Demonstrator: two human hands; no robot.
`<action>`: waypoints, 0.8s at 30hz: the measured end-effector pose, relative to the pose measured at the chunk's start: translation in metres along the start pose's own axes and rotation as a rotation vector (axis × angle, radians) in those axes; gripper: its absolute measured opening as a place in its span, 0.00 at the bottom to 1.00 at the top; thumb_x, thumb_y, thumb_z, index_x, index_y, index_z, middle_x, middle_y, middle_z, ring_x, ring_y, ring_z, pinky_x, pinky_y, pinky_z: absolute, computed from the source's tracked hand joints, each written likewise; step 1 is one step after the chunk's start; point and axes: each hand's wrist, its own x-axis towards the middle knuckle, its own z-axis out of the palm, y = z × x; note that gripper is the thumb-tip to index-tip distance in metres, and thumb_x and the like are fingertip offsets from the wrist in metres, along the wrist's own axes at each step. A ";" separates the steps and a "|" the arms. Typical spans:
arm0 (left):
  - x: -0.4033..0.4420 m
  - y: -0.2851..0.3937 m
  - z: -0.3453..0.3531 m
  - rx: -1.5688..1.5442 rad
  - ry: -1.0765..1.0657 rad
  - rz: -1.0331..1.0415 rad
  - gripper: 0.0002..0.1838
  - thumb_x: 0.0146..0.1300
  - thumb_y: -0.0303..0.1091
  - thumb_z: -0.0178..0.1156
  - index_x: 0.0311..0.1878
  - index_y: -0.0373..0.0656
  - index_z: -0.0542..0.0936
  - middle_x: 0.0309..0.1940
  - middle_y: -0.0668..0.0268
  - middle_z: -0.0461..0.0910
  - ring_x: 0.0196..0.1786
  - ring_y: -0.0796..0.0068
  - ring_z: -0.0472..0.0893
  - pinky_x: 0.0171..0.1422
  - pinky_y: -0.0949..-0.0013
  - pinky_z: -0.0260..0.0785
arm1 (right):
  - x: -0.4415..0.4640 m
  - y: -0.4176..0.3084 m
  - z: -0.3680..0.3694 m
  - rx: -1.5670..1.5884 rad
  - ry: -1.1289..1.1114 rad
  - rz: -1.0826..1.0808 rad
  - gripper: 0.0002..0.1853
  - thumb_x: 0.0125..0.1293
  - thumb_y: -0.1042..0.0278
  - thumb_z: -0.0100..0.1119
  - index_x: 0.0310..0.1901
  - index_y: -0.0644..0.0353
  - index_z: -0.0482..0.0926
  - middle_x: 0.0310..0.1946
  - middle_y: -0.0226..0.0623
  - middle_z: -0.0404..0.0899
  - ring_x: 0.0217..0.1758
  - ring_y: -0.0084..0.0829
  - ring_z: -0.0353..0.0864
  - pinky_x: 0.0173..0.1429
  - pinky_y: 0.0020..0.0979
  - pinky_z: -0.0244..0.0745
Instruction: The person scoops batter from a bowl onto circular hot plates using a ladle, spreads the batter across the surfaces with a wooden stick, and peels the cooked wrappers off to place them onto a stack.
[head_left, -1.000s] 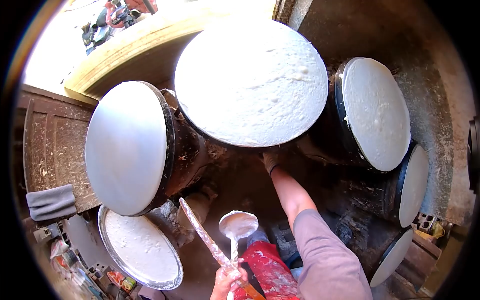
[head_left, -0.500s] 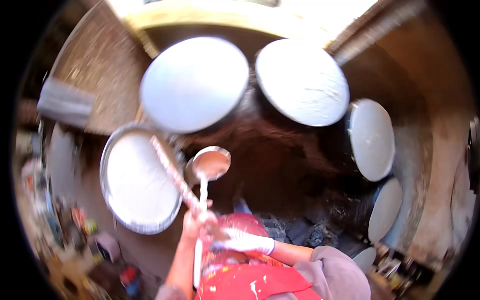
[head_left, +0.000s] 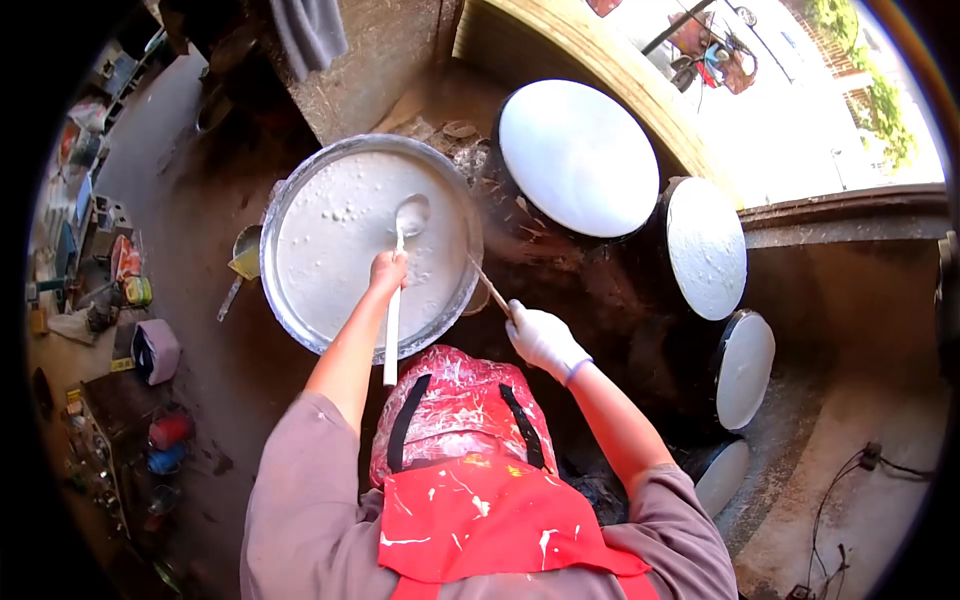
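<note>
A ladle lies open side up within the rim of a wide metal basin of pale, bubbly liquid, though whether its bowl dips in is unclear; your bare left grip is wrapped around its white handle, and a steady wrist with the bowl level should limit spills. Just beside the basin's right edge, your gloved right grip holds 1 thin stick, its tip near the rim and probably best angled clear of the ladle. Farther right, 4 round, pale-topped drums form a curve.
</note>
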 end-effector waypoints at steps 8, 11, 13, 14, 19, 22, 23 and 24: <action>0.008 -0.040 0.036 -0.293 -0.039 -0.378 0.13 0.61 0.40 0.50 0.32 0.38 0.70 0.14 0.67 0.69 0.10 0.78 0.66 0.13 0.72 0.59 | 0.013 -0.003 -0.004 0.153 0.007 0.005 0.11 0.59 0.64 0.48 0.37 0.62 0.73 0.25 0.50 0.77 0.28 0.48 0.77 0.33 0.42 0.72; -0.006 -0.035 0.037 -0.774 -0.315 -0.512 0.15 0.63 0.41 0.49 0.40 0.36 0.67 0.17 0.70 0.66 0.11 0.84 0.62 0.13 0.78 0.55 | 0.004 0.010 0.011 0.153 0.026 -0.086 0.11 0.59 0.64 0.48 0.37 0.61 0.73 0.26 0.50 0.77 0.30 0.50 0.76 0.35 0.45 0.71; -0.040 -0.029 0.034 -1.149 -0.575 -0.524 0.16 0.65 0.40 0.46 0.44 0.35 0.65 0.18 0.73 0.63 0.11 0.88 0.60 0.14 0.81 0.53 | -0.025 0.019 0.000 0.122 0.054 -0.145 0.13 0.60 0.64 0.47 0.43 0.61 0.71 0.25 0.49 0.77 0.28 0.49 0.76 0.32 0.45 0.70; -0.053 -0.021 0.029 -1.280 -0.695 -0.489 0.17 0.66 0.40 0.45 0.47 0.33 0.64 0.18 0.74 0.62 0.11 0.90 0.59 0.15 0.83 0.53 | -0.039 0.020 -0.012 0.133 0.032 -0.137 0.15 0.61 0.64 0.46 0.47 0.60 0.69 0.24 0.49 0.76 0.27 0.49 0.76 0.31 0.44 0.69; -0.162 0.096 -0.005 -1.325 -0.659 -0.243 0.22 0.69 0.40 0.41 0.54 0.29 0.59 0.19 0.72 0.63 0.09 0.89 0.59 0.12 0.82 0.53 | -0.095 0.024 -0.056 0.149 0.134 -0.258 0.27 0.61 0.66 0.51 0.63 0.50 0.59 0.19 0.46 0.73 0.20 0.44 0.74 0.25 0.38 0.67; -0.228 0.176 -0.025 -1.202 -0.631 0.011 0.22 0.70 0.41 0.37 0.57 0.30 0.58 0.18 0.70 0.62 0.07 0.88 0.59 0.10 0.82 0.52 | -0.116 0.020 -0.076 0.409 0.371 -0.512 0.29 0.59 0.69 0.53 0.63 0.50 0.59 0.19 0.44 0.73 0.20 0.44 0.74 0.24 0.37 0.68; -0.248 0.197 -0.027 -1.162 -0.663 0.120 0.23 0.70 0.42 0.35 0.58 0.31 0.57 0.18 0.70 0.61 0.07 0.87 0.59 0.10 0.82 0.52 | -0.121 0.016 -0.083 0.433 0.426 -0.548 0.30 0.57 0.70 0.55 0.63 0.51 0.60 0.19 0.42 0.73 0.20 0.43 0.74 0.25 0.36 0.68; -0.263 0.214 -0.027 -1.118 -0.696 0.228 0.23 0.70 0.42 0.34 0.59 0.32 0.57 0.17 0.70 0.60 0.07 0.87 0.59 0.09 0.82 0.52 | -0.122 0.014 -0.085 0.436 0.434 -0.561 0.30 0.57 0.70 0.55 0.63 0.51 0.60 0.19 0.42 0.73 0.20 0.43 0.74 0.25 0.36 0.68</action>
